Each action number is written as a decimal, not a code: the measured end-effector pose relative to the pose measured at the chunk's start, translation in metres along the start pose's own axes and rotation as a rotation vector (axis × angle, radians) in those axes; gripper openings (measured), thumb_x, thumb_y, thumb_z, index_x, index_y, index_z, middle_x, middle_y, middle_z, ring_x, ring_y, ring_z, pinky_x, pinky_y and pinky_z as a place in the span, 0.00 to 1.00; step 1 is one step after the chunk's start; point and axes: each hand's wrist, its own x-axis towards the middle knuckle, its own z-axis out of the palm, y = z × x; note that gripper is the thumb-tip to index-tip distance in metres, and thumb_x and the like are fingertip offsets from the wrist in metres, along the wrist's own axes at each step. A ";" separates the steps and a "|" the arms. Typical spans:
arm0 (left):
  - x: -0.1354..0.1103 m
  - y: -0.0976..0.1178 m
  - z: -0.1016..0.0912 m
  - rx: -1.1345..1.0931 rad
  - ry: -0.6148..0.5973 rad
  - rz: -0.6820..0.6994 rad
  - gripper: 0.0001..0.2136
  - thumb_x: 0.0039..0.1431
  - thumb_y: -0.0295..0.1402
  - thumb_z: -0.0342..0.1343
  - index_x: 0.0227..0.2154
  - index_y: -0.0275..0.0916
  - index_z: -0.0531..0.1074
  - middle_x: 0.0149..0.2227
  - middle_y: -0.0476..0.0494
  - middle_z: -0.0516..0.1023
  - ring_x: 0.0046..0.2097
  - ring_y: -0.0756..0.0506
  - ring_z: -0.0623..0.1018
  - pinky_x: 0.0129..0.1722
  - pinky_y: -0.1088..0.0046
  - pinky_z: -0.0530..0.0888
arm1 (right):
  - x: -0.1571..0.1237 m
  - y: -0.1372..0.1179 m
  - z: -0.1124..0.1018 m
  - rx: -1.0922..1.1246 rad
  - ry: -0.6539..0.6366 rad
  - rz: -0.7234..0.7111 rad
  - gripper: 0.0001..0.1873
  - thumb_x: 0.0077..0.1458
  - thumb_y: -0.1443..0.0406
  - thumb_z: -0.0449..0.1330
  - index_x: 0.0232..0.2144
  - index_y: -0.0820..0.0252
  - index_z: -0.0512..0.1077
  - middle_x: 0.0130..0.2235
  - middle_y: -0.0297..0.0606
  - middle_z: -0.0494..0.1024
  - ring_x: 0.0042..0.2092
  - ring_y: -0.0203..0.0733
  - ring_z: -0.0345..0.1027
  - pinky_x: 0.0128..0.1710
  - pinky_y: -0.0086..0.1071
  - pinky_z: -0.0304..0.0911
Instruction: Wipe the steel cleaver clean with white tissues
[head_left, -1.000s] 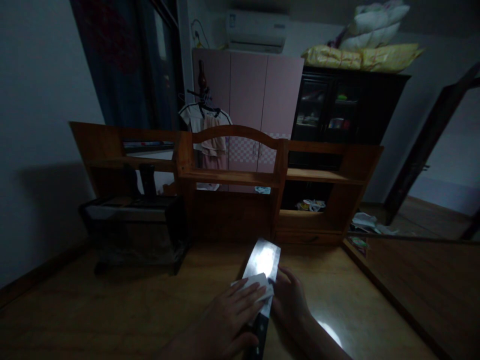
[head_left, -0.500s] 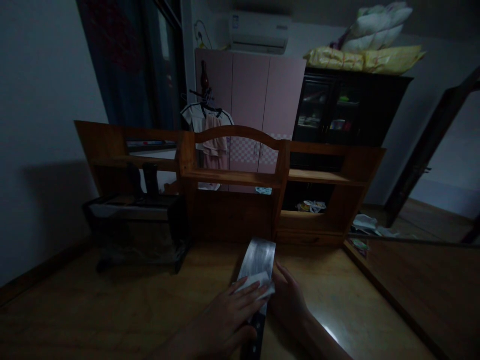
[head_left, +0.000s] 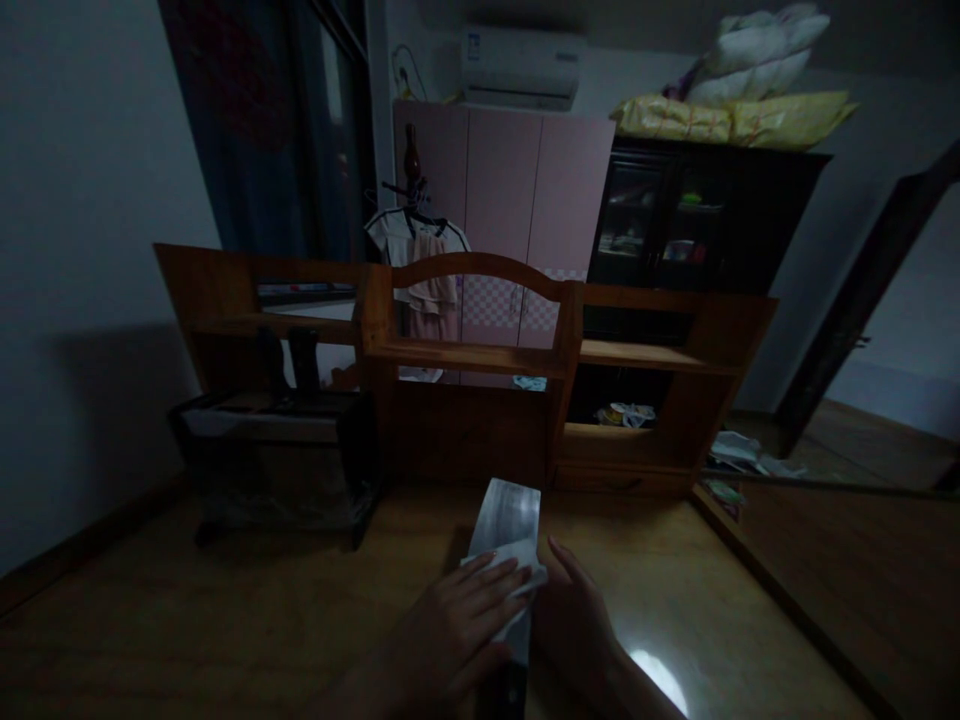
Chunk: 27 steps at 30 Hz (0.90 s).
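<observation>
A cleaver with a broad steel blade (head_left: 504,512) and a dark handle (head_left: 511,690) points away from me over the wooden desk (head_left: 262,620). A white tissue (head_left: 519,558) is folded over the blade near its middle. My left hand (head_left: 450,630) presses the tissue onto the blade, fingers laid across the top and thumb by the handle. My right hand (head_left: 574,610) rests against the blade's right side; one finger points forward and the others are hidden behind the steel. The room is very dim.
A wooden shelf unit (head_left: 465,355) stands along the desk's back. A dark rack (head_left: 277,450) sits at the back left. The desk's right edge (head_left: 757,580) drops to the floor. Pink and black cupboards stand beyond.
The bright glare on the blade has faded. The blade has shifted slightly left, with both hands and the tissue following it.
</observation>
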 end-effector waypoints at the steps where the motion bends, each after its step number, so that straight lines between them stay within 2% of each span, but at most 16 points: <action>1: 0.000 -0.001 0.000 0.010 -0.004 -0.021 0.25 0.68 0.39 0.42 0.65 0.41 0.48 0.67 0.47 0.50 0.67 0.43 0.53 0.65 0.58 0.55 | 0.000 0.001 0.001 0.031 0.015 0.011 0.14 0.52 0.56 0.60 0.38 0.57 0.75 0.36 0.36 0.79 0.48 0.43 0.69 0.54 0.41 0.58; 5: -0.001 -0.003 0.001 0.020 0.014 -0.121 0.25 0.69 0.40 0.41 0.66 0.44 0.47 0.67 0.49 0.50 0.67 0.44 0.52 0.65 0.58 0.56 | 0.000 0.002 0.004 0.177 0.051 0.048 0.13 0.51 0.58 0.61 0.38 0.57 0.75 0.39 0.35 0.80 0.48 0.42 0.69 0.53 0.39 0.58; 8: -0.002 -0.004 0.000 -0.007 0.028 -0.144 0.26 0.67 0.42 0.43 0.65 0.45 0.48 0.67 0.49 0.51 0.67 0.44 0.53 0.65 0.59 0.56 | 0.001 0.001 0.004 0.185 0.038 0.094 0.18 0.53 0.55 0.59 0.41 0.61 0.75 0.40 0.40 0.79 0.48 0.44 0.69 0.52 0.39 0.58; 12: -0.003 -0.005 -0.001 -0.047 0.029 -0.136 0.29 0.66 0.47 0.44 0.66 0.45 0.47 0.67 0.48 0.50 0.67 0.42 0.54 0.65 0.58 0.56 | 0.001 0.000 0.004 0.158 0.064 0.137 0.25 0.55 0.50 0.56 0.42 0.65 0.74 0.38 0.44 0.79 0.46 0.47 0.71 0.51 0.41 0.59; 18: -0.003 -0.001 -0.005 -0.133 -0.038 -0.078 0.29 0.65 0.47 0.44 0.66 0.47 0.46 0.67 0.49 0.49 0.66 0.42 0.54 0.65 0.57 0.54 | 0.000 0.000 0.009 0.152 0.061 0.134 0.25 0.52 0.48 0.58 0.37 0.64 0.75 0.34 0.43 0.80 0.42 0.47 0.72 0.49 0.41 0.60; 23: -0.002 0.003 -0.010 -0.187 -0.073 -0.028 0.27 0.66 0.45 0.44 0.65 0.49 0.47 0.67 0.50 0.51 0.66 0.43 0.55 0.65 0.57 0.54 | 0.001 0.000 0.007 0.230 0.083 0.143 0.25 0.55 0.50 0.57 0.37 0.70 0.76 0.31 0.44 0.79 0.37 0.44 0.73 0.47 0.38 0.61; 27: 0.000 0.000 -0.005 -0.177 -0.094 -0.046 0.26 0.68 0.42 0.42 0.66 0.49 0.45 0.67 0.51 0.50 0.67 0.45 0.54 0.66 0.57 0.51 | 0.001 0.000 0.005 0.249 0.082 0.144 0.23 0.56 0.52 0.56 0.34 0.69 0.76 0.30 0.42 0.79 0.37 0.43 0.73 0.47 0.37 0.61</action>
